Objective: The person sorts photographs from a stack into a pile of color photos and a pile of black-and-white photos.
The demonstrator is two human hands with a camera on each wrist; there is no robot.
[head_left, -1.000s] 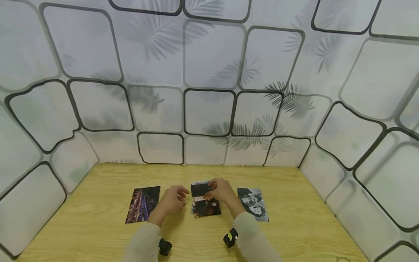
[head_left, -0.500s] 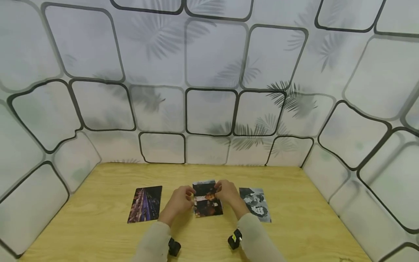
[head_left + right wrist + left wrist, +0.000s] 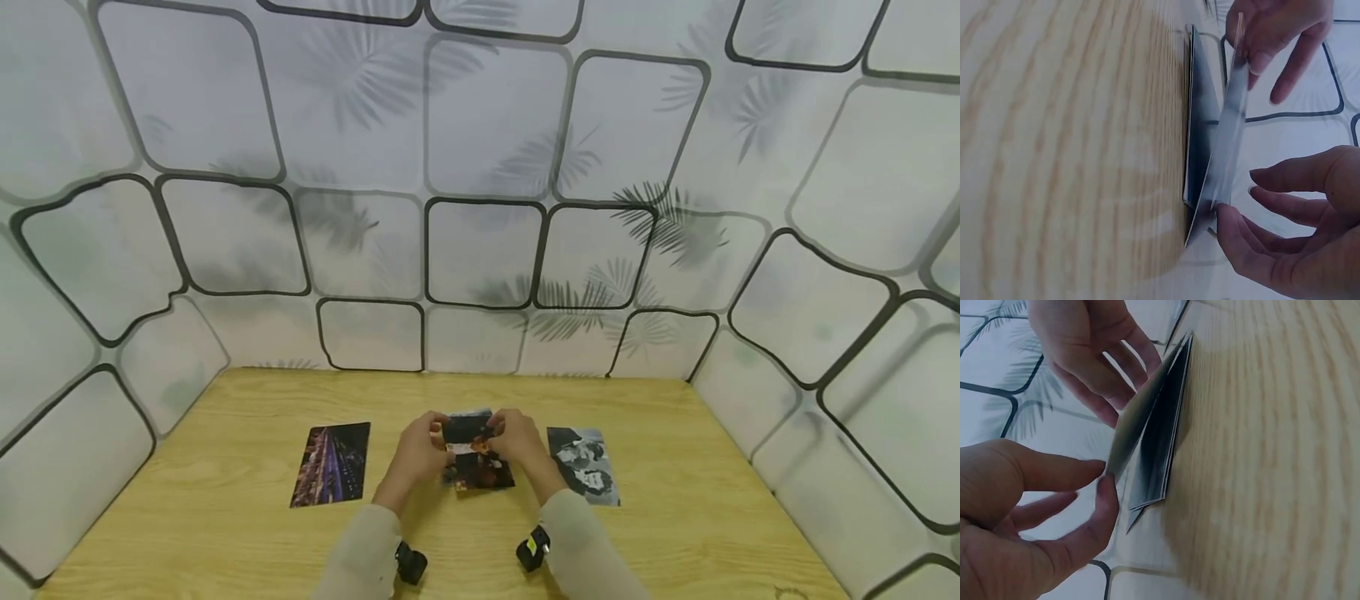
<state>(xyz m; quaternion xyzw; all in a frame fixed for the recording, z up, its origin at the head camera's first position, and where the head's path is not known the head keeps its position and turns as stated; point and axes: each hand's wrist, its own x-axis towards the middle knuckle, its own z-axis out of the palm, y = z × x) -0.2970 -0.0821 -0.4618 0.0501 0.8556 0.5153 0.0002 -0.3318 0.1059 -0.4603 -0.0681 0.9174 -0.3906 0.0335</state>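
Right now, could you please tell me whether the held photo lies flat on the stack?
No, the left wrist view shows the held photo tilted away from the stack, leaving a gap.

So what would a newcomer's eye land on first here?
Probably the dark photo between the hands, its left edge pinched by the left hand while the right hand touches its right side. Next, the purple-streaked photo lying to the left and the black-and-white photo to the right. Behind everything rises the boldly patterned backdrop.
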